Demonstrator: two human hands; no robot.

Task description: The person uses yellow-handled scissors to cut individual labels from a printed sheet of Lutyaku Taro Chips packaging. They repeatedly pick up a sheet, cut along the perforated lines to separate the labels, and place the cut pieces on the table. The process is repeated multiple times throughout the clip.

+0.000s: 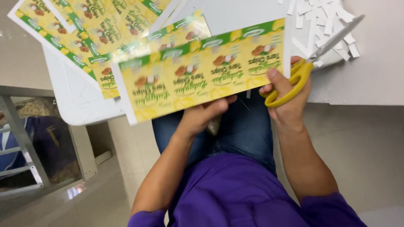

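Two bare hands work over the lap in the head view, the only view given. The left hand pinches the lower edge of a printed label strip, a yellow and green sheet with a row of repeated snack labels and a white border; fingers curl under it and the thumb lies against its underside edge. The strip is held in the air, tilted, above the person's blue jeans and just in front of the white table.

The right hand is closed through the yellow loops of a pair of scissors, its thumb pressed against the strip's right end. The grey blades point up and to the right, over the table; they appear nearly together, with no paper between them.

More printed label sheets lie spread on the table's left part, overlapping one another. White paper offcuts sit in a loose heap at the table's far right, just beyond the blade tips. A purple shirt fills the lower middle of the view.
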